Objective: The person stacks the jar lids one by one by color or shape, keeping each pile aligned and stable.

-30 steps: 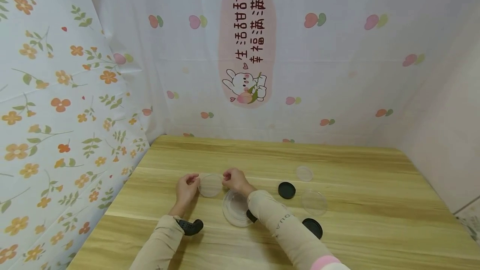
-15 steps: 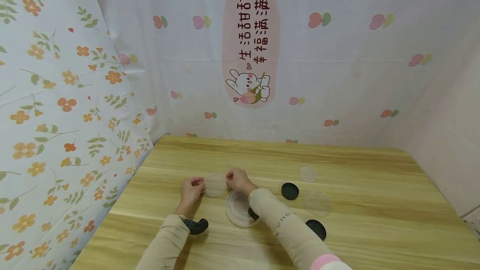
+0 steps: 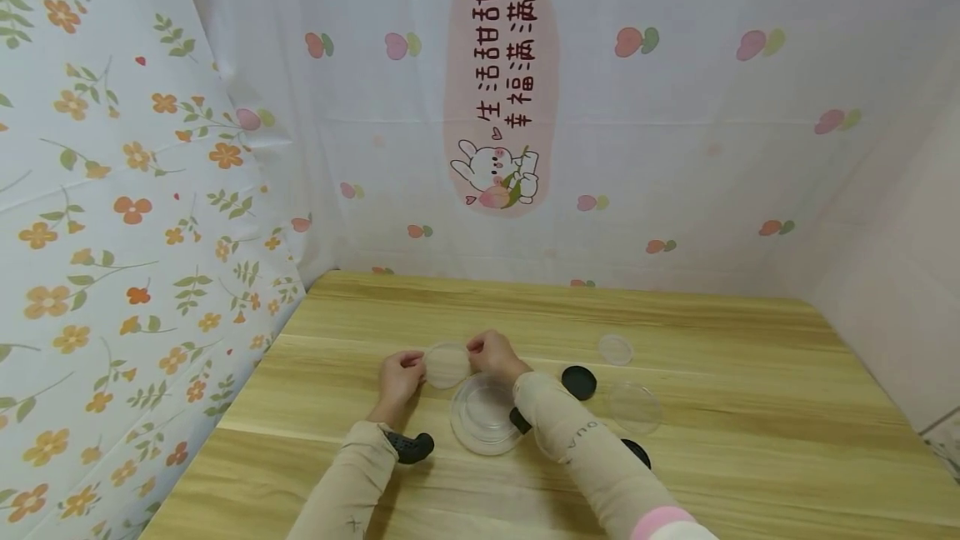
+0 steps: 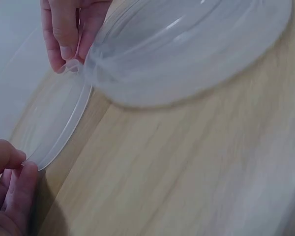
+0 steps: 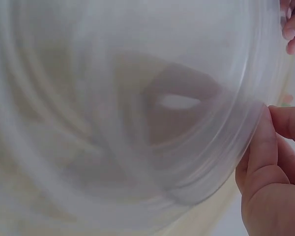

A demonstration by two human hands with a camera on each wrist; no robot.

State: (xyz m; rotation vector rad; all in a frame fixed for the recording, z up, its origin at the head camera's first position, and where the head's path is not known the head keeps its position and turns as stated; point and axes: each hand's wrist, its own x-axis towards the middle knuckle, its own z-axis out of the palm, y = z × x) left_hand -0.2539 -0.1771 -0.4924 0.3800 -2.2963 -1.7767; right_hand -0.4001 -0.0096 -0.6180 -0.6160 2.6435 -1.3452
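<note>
Both hands hold a clear round plastic lid (image 3: 447,365) by opposite edges. My left hand (image 3: 401,379) pinches its left edge between thumb and fingers, as the left wrist view of the lid (image 4: 51,120) also shows. At the right edge, my right hand (image 3: 497,355) pinches the rim with its fingertips. Just nearer to me, on the wooden table, stand stacked clear round plastic containers (image 3: 486,425), wide at the base with smaller rings inside. In the right wrist view the see-through plastic fills most of the picture beside the right hand (image 5: 273,172).
To the right lie a small clear disc (image 3: 616,349), a black round lid (image 3: 579,382) and a larger clear disc (image 3: 634,407). A second black lid (image 3: 637,452) is partly hidden by the right sleeve (image 3: 592,448). Patterned cloth (image 3: 360,148) hangs behind the table (image 3: 750,373).
Both hands have moved to the right with the clear lid, bringing it to the far side of the stacked containers. The right forearm now covers more of the nearer black lid.
</note>
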